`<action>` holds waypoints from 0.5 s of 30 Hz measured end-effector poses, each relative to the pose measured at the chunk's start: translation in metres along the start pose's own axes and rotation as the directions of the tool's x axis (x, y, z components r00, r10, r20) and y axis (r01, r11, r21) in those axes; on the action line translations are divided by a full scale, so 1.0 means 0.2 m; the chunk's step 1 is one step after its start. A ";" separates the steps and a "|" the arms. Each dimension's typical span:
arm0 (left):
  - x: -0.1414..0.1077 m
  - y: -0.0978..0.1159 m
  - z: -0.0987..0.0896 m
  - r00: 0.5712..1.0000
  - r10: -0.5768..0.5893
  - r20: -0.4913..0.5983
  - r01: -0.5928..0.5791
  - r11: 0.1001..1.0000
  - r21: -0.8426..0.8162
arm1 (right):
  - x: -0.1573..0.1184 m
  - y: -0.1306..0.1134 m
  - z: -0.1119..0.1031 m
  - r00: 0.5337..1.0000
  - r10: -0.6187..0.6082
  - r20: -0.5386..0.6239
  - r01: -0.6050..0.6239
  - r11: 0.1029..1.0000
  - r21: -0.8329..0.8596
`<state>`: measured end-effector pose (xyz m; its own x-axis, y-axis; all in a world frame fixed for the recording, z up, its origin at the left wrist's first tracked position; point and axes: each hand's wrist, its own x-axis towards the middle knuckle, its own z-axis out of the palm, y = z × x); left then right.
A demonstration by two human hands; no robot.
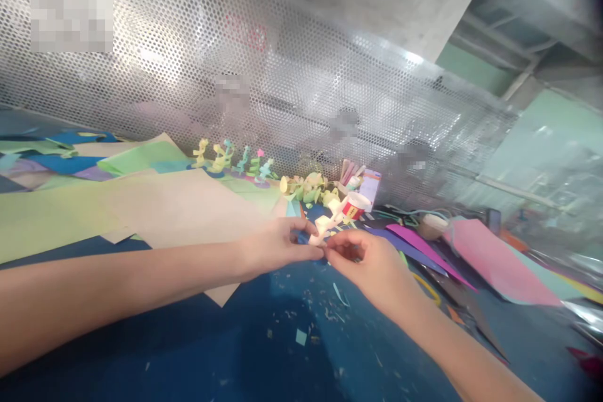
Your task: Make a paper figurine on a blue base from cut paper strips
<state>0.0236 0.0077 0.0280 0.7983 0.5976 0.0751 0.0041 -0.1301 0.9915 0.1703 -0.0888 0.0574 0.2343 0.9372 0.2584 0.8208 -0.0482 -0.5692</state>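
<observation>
Between my two hands is a pale cream paper craft [323, 225], made of curled or folded strips and somewhat blurred. My left hand [282, 244] pinches its lower end between thumb and fingers. From the other side my right hand [370, 260] meets it, thumb and forefinger pressed together at the same lower end. Just behind the craft stands a small white cup with a red label [354, 206]. A cluster of yellow-green paper pieces [308, 187] lies beyond my left fingertips.
Large pale paper sheets [183, 204] cover the left of the blue table [188, 352]. Several small curled paper figures [242, 162] line the back by a perforated metal screen [282, 69]. A lit phone [370, 187] leans there. Pink sheets [499, 257] lie right; paper scraps [301, 336] dot the front.
</observation>
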 end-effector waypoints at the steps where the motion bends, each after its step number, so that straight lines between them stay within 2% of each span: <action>1: 0.00 0.00 0.00 1.000 0.000 -0.002 0.000 1.000 -0.016 | 0.00 0.00 0.00 1.000 -0.006 -0.002 0.006 1.000 0.001; 8: -0.02 0.00 0.03 0.999 0.011 -0.049 -0.010 1.000 0.011 | -0.01 -0.01 0.00 0.999 -0.048 -0.012 0.048 0.999 0.001; 12: -0.03 -0.01 0.03 0.998 0.045 -0.046 -0.043 0.998 0.037 | -0.01 -0.03 0.01 0.994 -0.076 -0.081 0.070 0.995 -0.076; 15: -0.03 -0.01 0.03 0.997 0.059 -0.051 -0.056 0.996 0.068 | -0.02 -0.04 0.01 0.979 -0.150 -0.139 0.128 0.980 -0.155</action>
<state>0.0227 -0.0006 0.0249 0.7652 0.6285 0.1391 0.0006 -0.2169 0.9762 0.1615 -0.0907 0.0591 0.1786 0.8763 0.4474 0.9148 0.0195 -0.4034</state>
